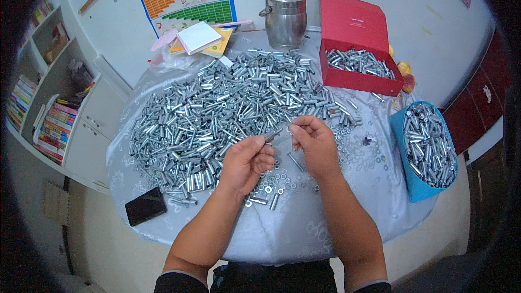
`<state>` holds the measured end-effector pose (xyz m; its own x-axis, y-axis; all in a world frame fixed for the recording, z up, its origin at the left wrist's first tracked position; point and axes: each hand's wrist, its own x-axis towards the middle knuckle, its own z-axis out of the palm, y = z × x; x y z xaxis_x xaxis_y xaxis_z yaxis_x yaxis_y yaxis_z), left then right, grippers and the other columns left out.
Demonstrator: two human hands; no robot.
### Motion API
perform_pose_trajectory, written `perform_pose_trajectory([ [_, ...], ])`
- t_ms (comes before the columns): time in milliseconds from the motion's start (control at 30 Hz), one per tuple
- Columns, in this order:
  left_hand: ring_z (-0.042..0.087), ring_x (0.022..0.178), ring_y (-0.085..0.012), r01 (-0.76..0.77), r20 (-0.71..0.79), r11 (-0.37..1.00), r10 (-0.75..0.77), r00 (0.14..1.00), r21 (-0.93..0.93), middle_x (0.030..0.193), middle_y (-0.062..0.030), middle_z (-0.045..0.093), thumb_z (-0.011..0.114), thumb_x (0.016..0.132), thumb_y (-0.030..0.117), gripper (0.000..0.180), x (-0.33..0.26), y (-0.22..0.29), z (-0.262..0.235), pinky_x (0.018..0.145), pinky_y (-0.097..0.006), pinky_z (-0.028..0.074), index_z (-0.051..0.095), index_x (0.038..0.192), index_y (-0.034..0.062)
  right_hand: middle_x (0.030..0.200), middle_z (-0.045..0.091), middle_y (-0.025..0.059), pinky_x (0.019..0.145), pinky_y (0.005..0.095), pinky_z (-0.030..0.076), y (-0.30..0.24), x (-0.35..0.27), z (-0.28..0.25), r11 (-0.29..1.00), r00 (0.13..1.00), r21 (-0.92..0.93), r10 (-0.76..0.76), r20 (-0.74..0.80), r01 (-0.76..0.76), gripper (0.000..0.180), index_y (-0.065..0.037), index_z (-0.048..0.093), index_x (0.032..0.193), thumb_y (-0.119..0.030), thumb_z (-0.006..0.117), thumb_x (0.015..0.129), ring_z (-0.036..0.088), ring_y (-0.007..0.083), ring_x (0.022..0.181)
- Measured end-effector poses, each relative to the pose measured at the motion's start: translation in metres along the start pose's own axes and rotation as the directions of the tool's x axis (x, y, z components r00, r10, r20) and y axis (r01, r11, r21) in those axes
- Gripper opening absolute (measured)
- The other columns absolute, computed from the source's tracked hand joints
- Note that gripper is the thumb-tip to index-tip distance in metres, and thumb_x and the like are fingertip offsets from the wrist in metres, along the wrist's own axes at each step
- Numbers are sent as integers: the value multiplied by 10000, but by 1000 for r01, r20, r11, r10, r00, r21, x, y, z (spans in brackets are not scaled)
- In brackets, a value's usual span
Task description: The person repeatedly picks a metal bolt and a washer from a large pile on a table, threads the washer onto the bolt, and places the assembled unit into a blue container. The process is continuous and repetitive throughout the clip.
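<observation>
Between the thumb and fingers of my left hand (247, 163) is a small metal bolt with a sleeve (272, 135), its thin end pointing toward my right hand. My right hand (315, 146) is closed in a pinch just to the right of it; whatever its fingertips hold is too small to make out. Both hands are above the near right edge of a wide heap of silvery metal sleeves and bolts (217, 108). Under and between them, loose washers (277, 179) are scattered on the pale tablecloth (293, 228). A thin bolt (296, 161) lies between the hands.
At the back right, an open red box (353, 78) holds more metal pieces. A blue bin (404, 152) full of them stands at the right edge. A black phone (145, 206) lies front left. Behind the heap are a steel pot (285, 19) and a notepad (199, 38).
</observation>
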<state>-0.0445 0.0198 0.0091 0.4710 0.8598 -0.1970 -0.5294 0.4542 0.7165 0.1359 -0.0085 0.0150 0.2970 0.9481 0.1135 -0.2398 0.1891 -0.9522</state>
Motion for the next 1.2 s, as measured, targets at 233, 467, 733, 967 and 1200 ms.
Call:
perform_pose_trajectory([
  [233,695,644,-174,0,71,999,-2,998,32,830,-111,708,586,988,183,204,1,-5,-2,574,-283,591,644,1023,-10,813,635,22,597,231,475,-10,-7,-2,991,988,86,94,120,-105,131,9,643,1026,-61,653,915,569,84,665],
  [467,708,661,-185,12,136,999,-19,991,49,840,-125,708,592,986,177,211,0,-3,-1,583,-282,599,641,1034,-23,802,635,28,599,230,474,-8,-8,-3,946,979,269,148,142,-182,158,26,651,1044,-84,632,932,571,96,652],
  [733,712,669,-192,32,150,999,-27,988,-27,836,-127,705,572,997,168,213,0,-4,-3,579,-276,601,640,1026,-32,846,667,42,621,237,488,-19,-16,3,997,995,-60,49,89,-44,162,21,680,1043,-90,616,943,589,89,688],
  [967,712,674,-191,24,134,1000,-21,991,-19,837,-125,703,574,997,172,211,0,-4,-3,579,-273,602,638,1014,-28,870,678,30,645,237,496,-17,-18,3,999,994,-48,3,107,3,163,8,683,1063,-80,628,938,596,88,707],
  [1200,686,635,-164,33,84,999,-31,996,-17,813,-84,709,574,994,193,209,2,-2,-3,568,-274,578,659,1017,4,883,660,86,700,280,505,-13,-13,-1,881,967,-398,-231,111,256,153,-23,706,1023,-112,670,904,630,155,793],
])
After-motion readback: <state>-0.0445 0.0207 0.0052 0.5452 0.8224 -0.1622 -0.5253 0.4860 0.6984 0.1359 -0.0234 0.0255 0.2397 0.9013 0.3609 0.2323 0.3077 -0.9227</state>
